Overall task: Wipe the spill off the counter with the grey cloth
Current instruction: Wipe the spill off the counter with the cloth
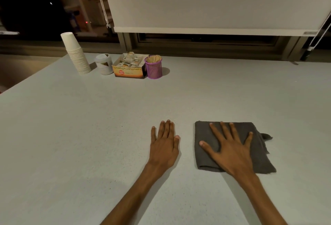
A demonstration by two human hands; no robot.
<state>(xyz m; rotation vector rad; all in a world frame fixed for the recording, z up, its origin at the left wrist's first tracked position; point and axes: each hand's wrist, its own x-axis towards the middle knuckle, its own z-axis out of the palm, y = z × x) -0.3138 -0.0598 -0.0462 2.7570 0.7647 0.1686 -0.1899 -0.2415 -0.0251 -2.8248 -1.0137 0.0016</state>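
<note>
Right hand flat, fingers spread, pressing on the folded grey cloth near the counter front edge; left hand open, palm down just beside it. Wide bare surface ahead and leftward (spill not discernible). Far back: paper cup stack, white jar, sachet box, purple mesh holder.

Office pantry: counter with stacked paper cups, tea-bag box, stirrer holder, window roller blind

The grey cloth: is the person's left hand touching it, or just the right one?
Apart. The head view shows bare counter between the left hand and the grey cloth; only the right hand lies flat on it.
</note>
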